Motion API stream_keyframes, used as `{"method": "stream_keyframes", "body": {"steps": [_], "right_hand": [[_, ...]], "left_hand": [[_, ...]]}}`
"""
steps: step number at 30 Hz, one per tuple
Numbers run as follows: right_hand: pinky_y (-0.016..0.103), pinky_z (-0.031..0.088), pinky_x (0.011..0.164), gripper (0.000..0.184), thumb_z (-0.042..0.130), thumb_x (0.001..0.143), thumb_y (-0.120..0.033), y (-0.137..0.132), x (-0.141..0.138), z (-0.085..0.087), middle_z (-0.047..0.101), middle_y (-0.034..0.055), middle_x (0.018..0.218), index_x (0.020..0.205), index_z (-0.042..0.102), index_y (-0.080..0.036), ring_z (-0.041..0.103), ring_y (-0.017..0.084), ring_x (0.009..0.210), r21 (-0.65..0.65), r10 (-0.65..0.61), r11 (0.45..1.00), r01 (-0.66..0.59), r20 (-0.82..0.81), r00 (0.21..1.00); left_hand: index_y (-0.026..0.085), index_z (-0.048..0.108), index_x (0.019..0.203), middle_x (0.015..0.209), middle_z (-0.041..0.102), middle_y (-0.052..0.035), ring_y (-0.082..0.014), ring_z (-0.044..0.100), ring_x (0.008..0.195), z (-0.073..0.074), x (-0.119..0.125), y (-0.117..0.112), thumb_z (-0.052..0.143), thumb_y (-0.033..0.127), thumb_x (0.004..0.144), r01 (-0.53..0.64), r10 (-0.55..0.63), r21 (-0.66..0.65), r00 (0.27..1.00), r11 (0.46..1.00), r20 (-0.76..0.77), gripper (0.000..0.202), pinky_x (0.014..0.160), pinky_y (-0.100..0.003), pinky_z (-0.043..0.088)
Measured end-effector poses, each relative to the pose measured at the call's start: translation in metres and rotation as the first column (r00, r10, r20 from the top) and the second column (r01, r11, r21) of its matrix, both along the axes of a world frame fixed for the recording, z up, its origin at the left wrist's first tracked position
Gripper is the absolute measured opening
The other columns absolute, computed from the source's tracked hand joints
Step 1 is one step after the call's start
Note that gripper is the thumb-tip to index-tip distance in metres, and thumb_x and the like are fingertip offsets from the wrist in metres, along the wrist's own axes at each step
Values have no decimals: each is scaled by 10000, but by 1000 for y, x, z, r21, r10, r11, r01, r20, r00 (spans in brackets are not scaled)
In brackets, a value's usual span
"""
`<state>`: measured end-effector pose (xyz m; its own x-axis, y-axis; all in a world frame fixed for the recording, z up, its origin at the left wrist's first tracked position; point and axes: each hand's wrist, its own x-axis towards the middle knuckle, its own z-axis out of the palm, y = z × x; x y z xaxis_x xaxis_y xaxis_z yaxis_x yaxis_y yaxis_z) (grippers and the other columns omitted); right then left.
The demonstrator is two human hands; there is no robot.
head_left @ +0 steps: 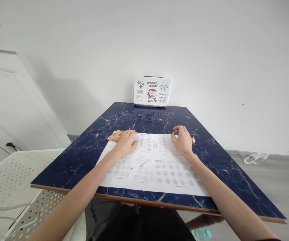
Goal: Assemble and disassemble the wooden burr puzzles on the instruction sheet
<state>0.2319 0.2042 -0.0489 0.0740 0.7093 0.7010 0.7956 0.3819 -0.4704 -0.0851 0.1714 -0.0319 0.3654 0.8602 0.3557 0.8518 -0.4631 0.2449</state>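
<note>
My left grip [126, 142] spreads loosely on the printed sheet [144, 175], beside wooden pieces [115, 136] that a careless sweep could scatter. Flat on the tabletop [144, 122], the sheet might crease if tugged. My right grip [183, 140] curls; whether it pinches anything, I cannot tell.

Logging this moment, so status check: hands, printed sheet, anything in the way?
Left hand, far left of printed sheet; right hand, far right. Sheet spread on blue table. Possibly in the way: wooden pieces at far-left corner.
</note>
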Motion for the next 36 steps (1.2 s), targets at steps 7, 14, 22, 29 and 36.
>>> {"method": "stream_keyframes", "body": {"steps": [7,14,22,29,36], "right_hand": [[373,521,822,143,478,968,-213,-17,-14,15,683,92,1046,1047,596,-232,677,236,890,58,322,945,-321,-11,947],[493,444,1007,221,501,913,-269,-6,-3,7,642,160,1214,1101,599,-203,585,327,1155,4,-27,1000,28,-114,993],[467,487,979,397,514,936,-427,3,-4,-6,648,222,1286,1217,613,-164,628,340,1171,-249,38,962,-108,-270,962],[402,529,851,382,420,1004,-445,0,-10,-6,762,115,1090,1220,621,-204,735,247,857,-309,190,910,-277,-283,940],[363,563,804,368,512,964,-522,-9,-23,2,752,109,1207,1139,652,-230,711,244,995,-295,256,819,-492,-580,773]], "left_hand": [[190,567,1318,1398,623,-150,-329,561,1340,1,2,-2,469,345,1022,35,-35,7,999,999,2,349,1125,-511,465],[176,590,1272,1341,644,-157,-327,581,1294,4,3,-5,468,325,1021,52,-53,16,999,998,5,316,1095,-495,476],[196,603,1271,1352,655,-133,-309,578,1307,7,5,-6,488,326,1024,92,-92,2,996,996,19,302,1102,-475,469],[217,624,1259,1376,653,-114,-307,580,1310,8,7,-7,498,333,1025,150,-149,-39,988,988,40,290,1105,-493,473],[216,643,1210,1317,670,-107,-294,582,1281,12,10,-10,480,335,1040,187,-187,1,981,982,48,264,1107,-500,471]]}}
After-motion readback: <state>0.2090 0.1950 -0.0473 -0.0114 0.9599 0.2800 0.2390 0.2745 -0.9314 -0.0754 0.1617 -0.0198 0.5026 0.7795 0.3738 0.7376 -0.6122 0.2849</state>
